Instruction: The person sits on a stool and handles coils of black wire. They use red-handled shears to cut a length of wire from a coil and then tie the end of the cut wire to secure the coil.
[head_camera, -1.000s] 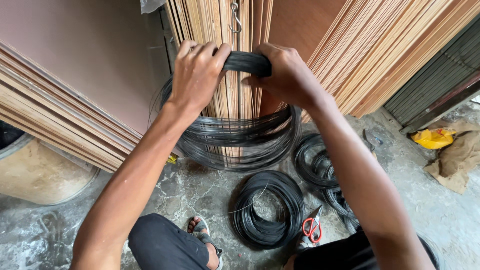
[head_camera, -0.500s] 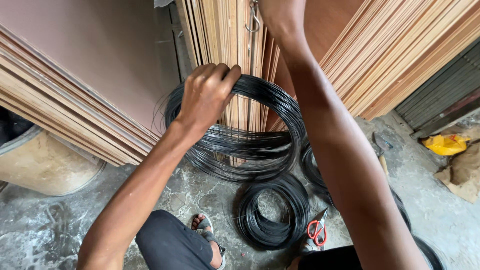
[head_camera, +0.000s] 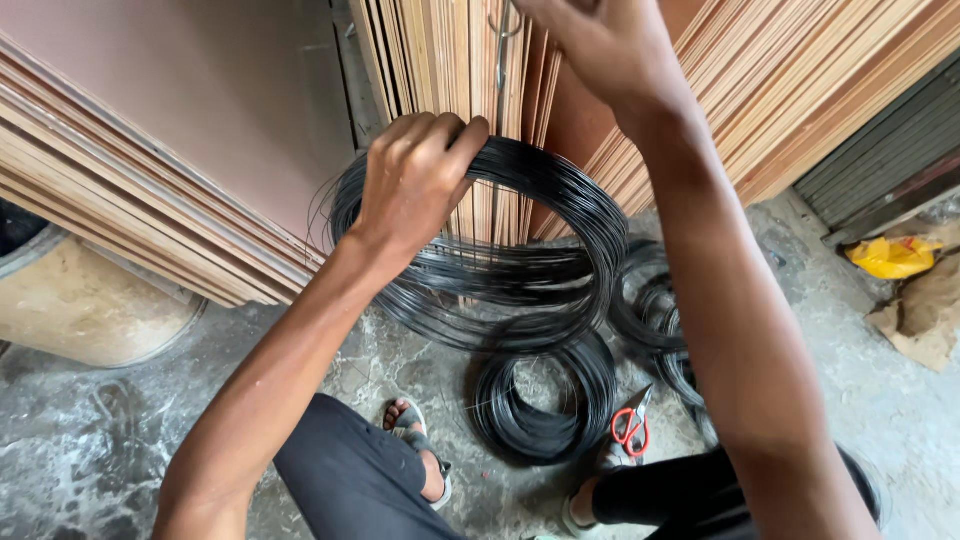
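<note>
A: What does the left hand (head_camera: 415, 180) hold?

B: It grips the top of a large coil of black wire (head_camera: 545, 250). The fingers (head_camera: 440, 135) are pressed together and curled over the bundle of strands, and the thumb goes under it. The coil hangs upright from this hand, in front of the standing plywood sheets (head_camera: 450, 100), and its lower part is just above the floor.

A: And the right hand (head_camera: 590, 45)?

B: It is raised higher, at the top edge of the view, close to a thin metal hook (head_camera: 500, 40) that hangs before the plywood. The hand is cut by the frame, so I cannot tell if its fingers are spread or pinching something. It does not touch the big coil.

A: What lies on the floor?

B: On the grey concrete floor (head_camera: 100, 450) there is a smaller coil of black wire (head_camera: 545, 400), lying flat below the held one. More wire coils (head_camera: 650, 310) lie to the right, partly hidden behind the right forearm. Scissors with red handles (head_camera: 630, 425) lie just beside the smaller coil, near the person's knee.

A: Anything else?

B: A foot in a sandal (head_camera: 415, 430) is near the smaller coil. A round beige drum (head_camera: 80, 310) stands at the left. A yellow bag (head_camera: 890, 255) is far to the right.
</note>
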